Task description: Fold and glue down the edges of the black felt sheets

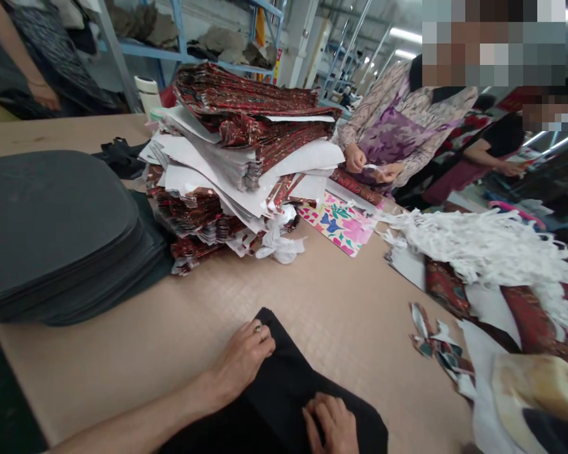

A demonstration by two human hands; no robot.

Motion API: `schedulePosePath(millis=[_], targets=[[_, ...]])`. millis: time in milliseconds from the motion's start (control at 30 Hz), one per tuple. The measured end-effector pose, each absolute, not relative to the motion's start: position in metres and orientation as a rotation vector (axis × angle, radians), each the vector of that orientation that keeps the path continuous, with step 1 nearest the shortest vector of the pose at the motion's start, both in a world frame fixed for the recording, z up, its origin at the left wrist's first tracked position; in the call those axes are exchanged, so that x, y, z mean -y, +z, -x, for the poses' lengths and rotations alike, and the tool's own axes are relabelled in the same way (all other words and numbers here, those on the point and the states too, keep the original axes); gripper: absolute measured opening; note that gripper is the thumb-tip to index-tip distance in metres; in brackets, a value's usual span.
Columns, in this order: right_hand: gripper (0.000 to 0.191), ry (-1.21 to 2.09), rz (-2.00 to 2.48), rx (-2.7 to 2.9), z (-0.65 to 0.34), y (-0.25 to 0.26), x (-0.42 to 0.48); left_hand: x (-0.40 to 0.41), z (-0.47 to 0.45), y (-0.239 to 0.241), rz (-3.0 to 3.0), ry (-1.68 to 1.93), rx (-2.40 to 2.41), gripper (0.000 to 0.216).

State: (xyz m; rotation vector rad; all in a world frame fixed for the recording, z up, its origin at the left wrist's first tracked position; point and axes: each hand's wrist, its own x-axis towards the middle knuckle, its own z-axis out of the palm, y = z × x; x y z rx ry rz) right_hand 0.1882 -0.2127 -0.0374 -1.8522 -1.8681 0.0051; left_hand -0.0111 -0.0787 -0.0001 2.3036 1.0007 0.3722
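Note:
My left hand [243, 356] rests on the far edge of a black cloth [284, 391] lying on the tan table [180, 315], fingers curled over the cloth's rim, a ring on one finger. My right hand [329, 422] lies on the same cloth nearer me, fingers bent and pressing into the fabric. Whether either hand truly pinches the cloth is hard to make out.
A stack of dark grey pads [52, 233] sits at left. A tall pile of red patterned and white sheets [246, 151] stands behind. White cord [483, 246], scraps [430, 343] and a floral sheet [341, 224] lie right. A person [397, 132] works across the table.

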Motion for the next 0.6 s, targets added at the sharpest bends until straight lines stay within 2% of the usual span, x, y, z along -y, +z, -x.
schedulePosePath(millis=[33,133,167,233,267,333,367,533,600], targets=[[0.027,-0.034,1.849,1.857,-0.187,-0.032,0.209,0.082,0.014,0.002,-2.323,0.434,-0.946,0.025],[0.042,-0.037,1.803,1.911,-0.186,-0.013,0.195,0.093,0.022,0.006,-2.265,0.602,-0.770,0.026],[0.038,0.002,1.772,1.949,-0.186,-0.008,0.189,0.097,0.024,0.007,-2.179,0.623,-0.772,0.022],[0.019,0.074,1.688,2.019,-0.187,0.000,0.183,0.101,0.025,0.009,-1.914,0.623,-0.913,0.016],[0.013,0.083,1.637,2.045,-0.188,0.003,0.182,0.101,0.025,0.011,-1.762,0.605,-1.012,0.029],[0.019,0.057,1.518,2.109,-0.188,0.006,0.185,0.097,0.025,0.014,-1.500,0.543,-1.151,0.058],[0.023,0.037,1.466,2.130,-0.187,0.008,0.188,0.094,0.027,0.016,-1.416,0.510,-1.166,0.066],[0.033,-0.036,1.458,2.090,-0.177,0.015,0.202,0.085,0.043,0.030,-1.376,0.190,-1.014,0.076],[0.035,0.011,1.429,2.147,-0.175,0.017,0.200,0.088,0.045,0.037,-1.475,0.102,-0.938,0.067]])
